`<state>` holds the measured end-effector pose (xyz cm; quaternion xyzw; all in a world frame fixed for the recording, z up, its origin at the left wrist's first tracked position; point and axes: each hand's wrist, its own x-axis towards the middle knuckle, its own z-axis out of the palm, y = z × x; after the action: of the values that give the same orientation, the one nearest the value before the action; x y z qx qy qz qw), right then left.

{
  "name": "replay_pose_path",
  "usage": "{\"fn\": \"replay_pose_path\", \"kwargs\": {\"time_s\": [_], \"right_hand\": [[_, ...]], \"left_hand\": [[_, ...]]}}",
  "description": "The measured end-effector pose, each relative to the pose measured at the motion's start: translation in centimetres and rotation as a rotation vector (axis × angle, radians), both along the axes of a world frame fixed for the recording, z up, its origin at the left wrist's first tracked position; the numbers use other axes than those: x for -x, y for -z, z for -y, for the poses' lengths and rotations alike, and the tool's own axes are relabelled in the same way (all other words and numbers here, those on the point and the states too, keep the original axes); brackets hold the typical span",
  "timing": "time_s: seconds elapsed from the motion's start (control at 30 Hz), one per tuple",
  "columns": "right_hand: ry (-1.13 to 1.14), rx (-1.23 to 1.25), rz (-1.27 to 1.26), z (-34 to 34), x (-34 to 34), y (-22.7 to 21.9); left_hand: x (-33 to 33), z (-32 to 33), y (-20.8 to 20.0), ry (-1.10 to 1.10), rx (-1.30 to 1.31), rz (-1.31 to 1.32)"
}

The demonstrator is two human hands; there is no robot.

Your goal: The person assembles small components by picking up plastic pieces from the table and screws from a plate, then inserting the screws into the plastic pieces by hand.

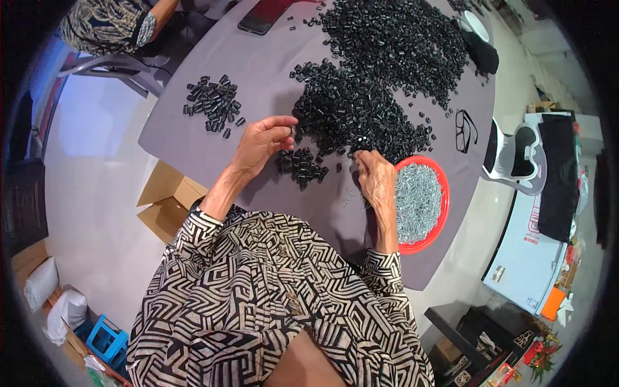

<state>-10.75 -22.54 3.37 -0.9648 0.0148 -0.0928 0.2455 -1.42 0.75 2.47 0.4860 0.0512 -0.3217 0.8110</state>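
Note:
My left hand (261, 145) is closed in a pinch at the left edge of a big heap of small black cylindrical pieces (354, 106). A dark little piece seems to show between its thumb and fingers. Below those fingertips lies a smaller cluster of the same black pieces (302, 168). My right hand (377, 180) is also closed, fingertips together at the heap's near edge; what they hold, if anything, is too small to make out. Beside it stands a red round tray (445, 193) full of thin silvery metal pins (416, 203). A few loose pins (349, 197) lie on the cloth.
A separate group of black pieces (213, 103) lies at the left of the grey-covered table (187, 145). Glasses (463, 131) rest at the right, a phone (263, 17) at the far side. An open cardboard box (161, 200) stands below the left edge. Another person's sleeve (106, 26) shows far left.

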Motion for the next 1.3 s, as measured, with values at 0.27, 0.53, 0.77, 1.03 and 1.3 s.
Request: {"fn": "replay_pose_path", "kwargs": {"time_s": [0.27,0.53,0.77,1.03,1.3], "right_hand": [[-0.260,0.241,-0.015,-0.5,-2.0,1.1],[-0.391,0.202,-0.019,0.3,-2.9,0.1],[0.087,-1.110,0.158,-0.6,-1.1,-7.0],[-0.136,-1.315,0.400,-1.7,-1.4,-8.2],[-0.092,-1.279,0.410,-2.2,-1.3,-8.1]], "left_hand": [[0.8,1.8,-0.8,0.059,0.218,-0.111],[1.2,3.6,-2.3,0.106,0.462,-0.151],[2.3,6.7,-4.9,0.175,0.545,-0.047],[3.5,8.3,-7.1,0.150,0.497,0.118],[3.7,8.4,-7.2,0.146,0.433,0.180]]}}
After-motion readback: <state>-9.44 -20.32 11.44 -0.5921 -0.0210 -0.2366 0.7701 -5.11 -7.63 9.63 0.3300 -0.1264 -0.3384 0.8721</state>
